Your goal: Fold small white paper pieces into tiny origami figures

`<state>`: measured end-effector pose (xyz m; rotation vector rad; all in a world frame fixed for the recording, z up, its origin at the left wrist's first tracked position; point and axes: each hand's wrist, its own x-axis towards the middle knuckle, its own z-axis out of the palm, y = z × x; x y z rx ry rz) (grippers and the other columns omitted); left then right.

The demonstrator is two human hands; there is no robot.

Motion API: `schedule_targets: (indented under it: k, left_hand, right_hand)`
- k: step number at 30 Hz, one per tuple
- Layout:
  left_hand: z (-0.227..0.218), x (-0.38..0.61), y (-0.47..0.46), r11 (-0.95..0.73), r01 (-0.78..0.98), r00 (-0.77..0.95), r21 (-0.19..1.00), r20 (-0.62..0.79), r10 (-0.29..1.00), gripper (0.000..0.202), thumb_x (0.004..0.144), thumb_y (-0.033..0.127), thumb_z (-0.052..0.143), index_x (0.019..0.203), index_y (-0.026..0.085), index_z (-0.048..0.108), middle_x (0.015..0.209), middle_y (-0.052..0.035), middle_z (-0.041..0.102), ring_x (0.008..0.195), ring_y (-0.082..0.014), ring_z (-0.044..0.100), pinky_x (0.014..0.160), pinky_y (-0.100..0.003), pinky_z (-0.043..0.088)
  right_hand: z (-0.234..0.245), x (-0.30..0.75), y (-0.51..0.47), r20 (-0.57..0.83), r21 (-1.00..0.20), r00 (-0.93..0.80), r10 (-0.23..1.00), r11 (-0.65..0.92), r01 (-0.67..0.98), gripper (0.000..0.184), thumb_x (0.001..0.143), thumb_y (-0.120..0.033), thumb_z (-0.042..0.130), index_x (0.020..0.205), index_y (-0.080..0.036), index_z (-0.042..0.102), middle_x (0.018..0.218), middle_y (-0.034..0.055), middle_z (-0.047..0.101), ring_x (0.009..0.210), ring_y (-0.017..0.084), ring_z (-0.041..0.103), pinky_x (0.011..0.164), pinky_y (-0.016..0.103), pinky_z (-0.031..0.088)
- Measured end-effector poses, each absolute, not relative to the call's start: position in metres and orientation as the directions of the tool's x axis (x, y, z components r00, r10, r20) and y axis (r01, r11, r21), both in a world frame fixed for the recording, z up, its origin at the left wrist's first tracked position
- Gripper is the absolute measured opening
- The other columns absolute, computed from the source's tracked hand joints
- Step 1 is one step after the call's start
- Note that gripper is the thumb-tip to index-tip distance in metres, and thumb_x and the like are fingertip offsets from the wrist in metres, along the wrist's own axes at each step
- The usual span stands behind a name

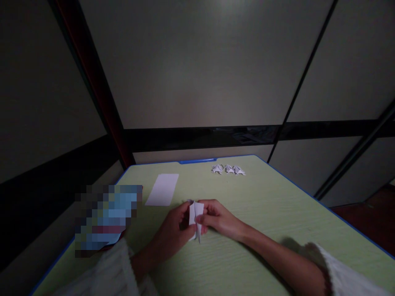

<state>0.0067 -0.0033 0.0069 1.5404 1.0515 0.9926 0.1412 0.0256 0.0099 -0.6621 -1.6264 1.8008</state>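
A small folded piece of white paper [195, 218] is held upright just above the light green table [265, 205]. My left hand [173, 232] pinches it from the left, fingers closed on its edge. From the right, my right hand [216, 220] grips the same paper with thumb and fingers pressed together. Both wrists wear white sleeves.
A flat white sheet [162, 189] lies on the table beyond my left hand. Three small folded paper figures [228, 169] sit in a row near the far edge. A blurred-out object [106, 218] rests at the left edge. Dark wall panels stand behind the table.
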Motion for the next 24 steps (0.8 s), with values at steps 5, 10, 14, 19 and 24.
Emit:
schedule_targets:
  k: [5, 10, 14, 19, 24]
  left_hand:
    - [0.007, 0.003, -0.001, -0.153, 0.307, 0.164, 0.939, 0.106, 0.981, 0.002, 0.061, 0.014, 0.049, 0.062, 0.015, 0.047, 0.051, 0.0043, 0.05, 0.049, -0.011, 0.048, 0.044, -0.019, 0.035]
    - [0.004, -0.001, 0.005, -0.216, 0.36, 0.068, 0.908, 0.205, 0.976, 0.007, 0.061, 0.018, 0.051, 0.065, 0.014, 0.054, 0.061, 0.0007, 0.054, 0.06, -0.0146, 0.051, 0.052, -0.022, 0.039]
    - [0.013, -0.006, 0.008, -0.185, 0.381, -0.126, 0.906, 0.249, 0.96, 0.011, 0.063, 0.025, 0.05, 0.061, 0.015, 0.055, 0.059, 0.0009, 0.053, 0.059, -0.0148, 0.048, 0.053, -0.022, 0.038]
    - [0.018, -0.018, 0.013, -0.06, 0.407, -0.356, 0.911, 0.219, 0.908, 0.023, 0.065, 0.035, 0.046, 0.056, 0.015, 0.052, 0.05, 0.0018, 0.048, 0.049, -0.0132, 0.042, 0.047, -0.023, 0.033]
    - [0.011, -0.025, 0.016, -0.016, 0.4, -0.478, 0.917, 0.223, 0.849, 0.027, 0.058, 0.04, 0.053, 0.059, 0.014, 0.056, 0.05, 0.0015, 0.05, 0.049, -0.0139, 0.043, 0.046, -0.023, 0.033]
  right_hand:
    - [0.012, 0.141, 0.023, 0.06, -0.995, -0.683, 0.728, -0.015, -0.103, 0.003, 0.059, -0.012, 0.05, 0.057, -0.012, 0.048, 0.047, -0.0047, 0.048, 0.041, 0.004, 0.042, 0.043, 0.016, 0.033]
    - [0.012, 0.142, 0.027, 0.083, -0.995, -0.622, 0.778, 0.029, -0.097, 0.006, 0.059, -0.015, 0.052, 0.055, -0.011, 0.05, 0.046, -0.0043, 0.049, 0.04, 0.003, 0.039, 0.041, 0.016, 0.03]
    - [0.01, 0.144, 0.033, 0.008, -0.998, -0.483, 0.876, -0.023, -0.058, 0.014, 0.059, -0.021, 0.054, 0.05, -0.01, 0.051, 0.041, -0.0028, 0.05, 0.035, 0.004, 0.038, 0.039, 0.017, 0.029]
    - [0.005, 0.146, 0.037, -0.109, -0.99, -0.378, 0.919, -0.136, -0.047, 0.017, 0.057, -0.021, 0.056, 0.044, -0.009, 0.052, 0.038, -0.0006, 0.052, 0.032, 0.003, 0.039, 0.036, 0.017, 0.025]
    - [0.007, 0.145, 0.034, -0.17, -0.975, -0.438, 0.883, -0.215, -0.055, 0.016, 0.054, -0.017, 0.057, 0.041, -0.008, 0.054, 0.036, 0.0012, 0.054, 0.03, 0.004, 0.041, 0.034, 0.017, 0.027]
